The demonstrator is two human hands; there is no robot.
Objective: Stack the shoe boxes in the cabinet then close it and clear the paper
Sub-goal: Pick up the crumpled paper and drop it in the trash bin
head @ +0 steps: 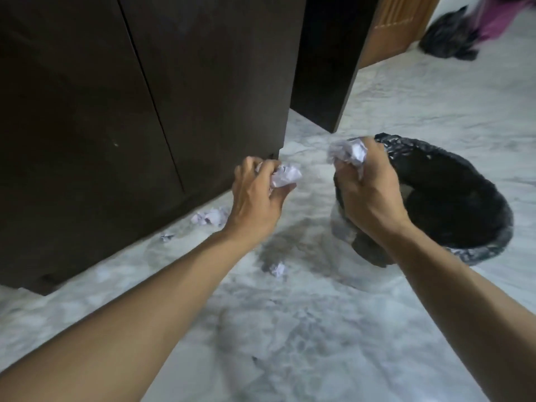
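Lower centre, we see a small paper scrap on the marble floor. Our left hand clutches a crumpled paper ball; our right hand grips another paper wad over the black-lined bin. More crumpled paper lies beside the closed dark cabinet, upper left.

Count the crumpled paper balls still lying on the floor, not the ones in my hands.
3: the biggest at the cabinet base, a tiny scrap left of it, one on open floor between the arms. More may hide behind them.
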